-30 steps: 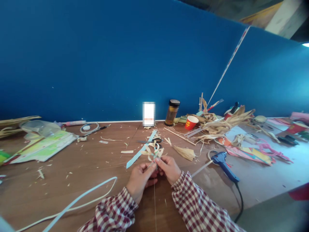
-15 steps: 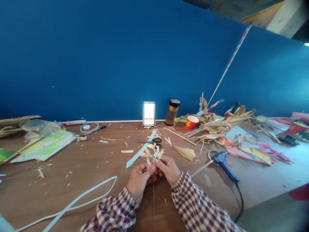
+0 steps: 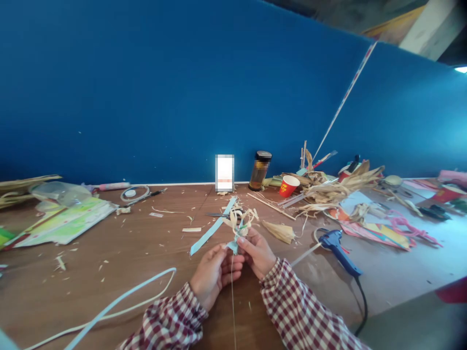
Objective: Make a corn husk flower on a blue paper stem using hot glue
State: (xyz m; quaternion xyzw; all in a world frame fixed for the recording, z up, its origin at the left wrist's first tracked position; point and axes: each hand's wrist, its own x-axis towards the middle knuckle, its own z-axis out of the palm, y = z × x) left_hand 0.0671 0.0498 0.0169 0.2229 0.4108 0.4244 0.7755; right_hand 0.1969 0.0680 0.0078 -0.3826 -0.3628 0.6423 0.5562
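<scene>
Pinched in my right hand (image 3: 257, 253) is a small flower (image 3: 248, 218) of pale, curling corn-husk petals. A short light-blue strip (image 3: 232, 247) is around its lower part. The thumb and finger of my left hand (image 3: 213, 272) close on the free end of that strip, the other fingers curled below. A thin pale thread (image 3: 233, 301) hangs from the work down toward the table's near edge. Just beyond the hands lie dark scissors (image 3: 219, 215), partly hidden by the flower, and a longer light-blue strip (image 3: 209, 236) across them.
A blue glue gun (image 3: 341, 253) lies right, its cord running off the near edge. Behind it are dry corn husks (image 3: 328, 192), a red paper cup (image 3: 289, 186) and a dark-lidded bottle (image 3: 260, 172). Left, a light-blue strip (image 3: 120, 304) loops over the brown table (image 3: 146, 253).
The flower has tipped and shifted right in my right hand. My left hand has moved slightly away from it, and the short light-blue strip now shows between the hands.
</scene>
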